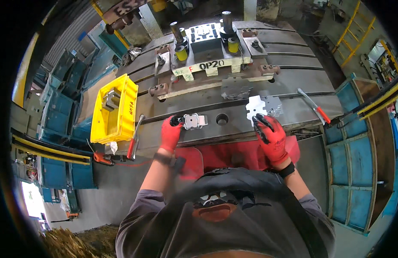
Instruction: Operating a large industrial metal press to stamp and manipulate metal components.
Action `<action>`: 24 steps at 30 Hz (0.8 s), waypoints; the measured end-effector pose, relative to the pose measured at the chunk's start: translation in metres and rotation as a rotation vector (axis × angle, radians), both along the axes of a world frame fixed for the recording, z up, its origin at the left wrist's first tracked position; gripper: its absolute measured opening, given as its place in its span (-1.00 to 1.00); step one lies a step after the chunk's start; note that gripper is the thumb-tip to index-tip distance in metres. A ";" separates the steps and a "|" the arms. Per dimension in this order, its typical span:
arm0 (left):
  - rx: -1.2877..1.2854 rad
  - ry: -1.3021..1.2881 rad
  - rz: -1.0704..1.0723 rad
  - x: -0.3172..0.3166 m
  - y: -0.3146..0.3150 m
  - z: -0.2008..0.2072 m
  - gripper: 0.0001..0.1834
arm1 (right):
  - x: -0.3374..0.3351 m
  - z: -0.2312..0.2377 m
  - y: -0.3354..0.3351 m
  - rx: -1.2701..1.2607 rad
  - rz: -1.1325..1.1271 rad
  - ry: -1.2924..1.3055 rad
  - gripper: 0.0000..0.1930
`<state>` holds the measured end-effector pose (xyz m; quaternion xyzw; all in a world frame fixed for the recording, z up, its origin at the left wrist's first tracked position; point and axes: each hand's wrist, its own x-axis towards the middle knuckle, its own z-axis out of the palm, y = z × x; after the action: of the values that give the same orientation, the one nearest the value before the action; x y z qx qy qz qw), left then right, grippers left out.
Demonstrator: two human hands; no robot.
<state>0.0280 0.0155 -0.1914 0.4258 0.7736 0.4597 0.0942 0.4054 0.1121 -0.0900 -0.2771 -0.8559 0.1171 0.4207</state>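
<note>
My left hand (172, 132), in a red glove with dark fingertips, is closed on the left end of a small formed metal part (191, 121). That part is squarish with a raised rim, at the near edge of the steel press bed (289, 88). To the right, my right hand (271, 136), gloved alike, has its fingers closed on the lower edge of a bright flat metal blank (255, 106) with a notched outline. Just behind that blank lies a stack of grey blanks (274, 104). Another pile of blanks (236, 87) sits before the die.
A die (207, 60) with upright posts and yellow cylinders is clamped at the back. On the left stands a yellow crate (131, 103) holding metal parts, beside red-handled pliers (133, 144). Another red-handled tool (323, 115) lies right. Blue metal bins (351, 167) flank the bed.
</note>
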 end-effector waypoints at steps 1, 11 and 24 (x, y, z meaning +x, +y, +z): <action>-0.029 -0.011 -0.007 0.001 0.003 0.003 -0.60 | 0.002 -0.001 -0.002 0.008 -0.011 -0.005 -0.56; -0.297 0.399 -0.158 0.011 0.009 0.029 -0.52 | 0.013 0.003 -0.010 0.009 -0.058 0.019 -0.55; -0.199 -0.907 -0.817 0.137 0.048 0.155 -0.67 | -0.014 0.019 -0.003 0.224 0.176 0.044 -0.61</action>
<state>0.1651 0.0639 -0.0360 0.4388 0.4700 0.4475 0.6214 0.3916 0.1096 -0.0710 -0.1497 -0.8752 0.0633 0.4557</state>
